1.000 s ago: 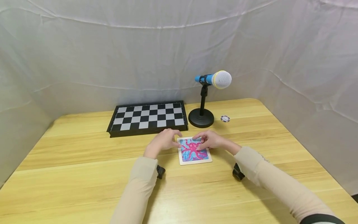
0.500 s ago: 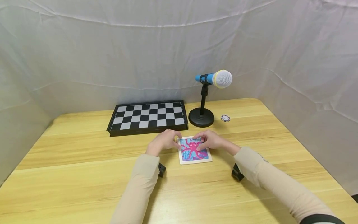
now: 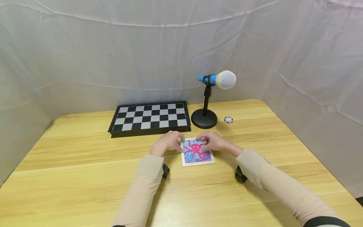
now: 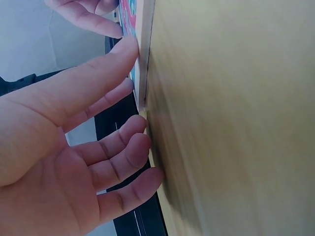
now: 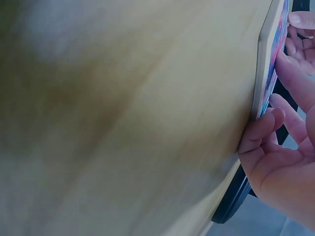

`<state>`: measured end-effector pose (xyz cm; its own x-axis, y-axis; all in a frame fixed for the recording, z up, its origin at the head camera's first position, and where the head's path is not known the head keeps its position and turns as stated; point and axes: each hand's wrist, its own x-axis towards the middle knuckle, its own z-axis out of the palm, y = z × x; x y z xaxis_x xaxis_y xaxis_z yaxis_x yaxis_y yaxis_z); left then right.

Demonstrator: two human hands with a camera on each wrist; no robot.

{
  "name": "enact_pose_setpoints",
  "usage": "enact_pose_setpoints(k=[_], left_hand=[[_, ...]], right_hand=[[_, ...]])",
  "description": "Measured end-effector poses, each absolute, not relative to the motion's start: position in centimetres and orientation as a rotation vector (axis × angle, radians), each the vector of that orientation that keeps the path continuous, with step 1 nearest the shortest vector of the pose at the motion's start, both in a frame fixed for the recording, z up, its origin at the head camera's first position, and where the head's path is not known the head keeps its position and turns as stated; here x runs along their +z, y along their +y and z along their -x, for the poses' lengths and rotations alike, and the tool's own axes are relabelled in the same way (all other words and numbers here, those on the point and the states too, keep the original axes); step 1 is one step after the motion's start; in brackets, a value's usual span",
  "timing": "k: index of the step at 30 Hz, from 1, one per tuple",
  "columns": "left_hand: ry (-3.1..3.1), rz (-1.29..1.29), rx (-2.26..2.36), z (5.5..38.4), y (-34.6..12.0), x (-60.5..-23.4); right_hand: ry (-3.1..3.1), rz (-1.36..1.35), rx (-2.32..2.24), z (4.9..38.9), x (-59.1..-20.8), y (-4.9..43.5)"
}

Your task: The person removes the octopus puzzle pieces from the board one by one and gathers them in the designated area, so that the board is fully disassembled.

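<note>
"While both hands rest at the framed picture, what does each one do?"

"The left hand is moderately spread: thumb on the left border, index fingertip at the far left corner, other fingers loosely bent just beside it. The right hand sets its thumb on the picture and its index finger near the far edge, a modest gap between; the rest curl by the right edge. Whether they grip, I cannot tell."

"What lies around them?"

"The framed picture lies flat near the middle of a wooden table. A narrow strip of wood parts it from a black-and-white chessboard, far left. At the far side, a black stand bears a blue microphone, with a round chip to its right. Bare wood stretches widely left, right and near."

"And the picture?"

"Square and white-bordered: a pink octopus on blue, purple toward the near edge, partly covered by fingers."
</note>
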<state>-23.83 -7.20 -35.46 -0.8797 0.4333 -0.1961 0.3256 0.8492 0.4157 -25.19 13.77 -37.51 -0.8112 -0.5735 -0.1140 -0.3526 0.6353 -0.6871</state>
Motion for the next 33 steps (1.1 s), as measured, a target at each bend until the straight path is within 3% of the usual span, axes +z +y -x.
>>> enact_pose_setpoints(k=[33], left_hand=[[2.738, -0.513, 0.721, 24.19, -6.62, -35.83]], right_hand=[[2.566, 0.727, -0.920, 25.15, -37.51, 13.44]])
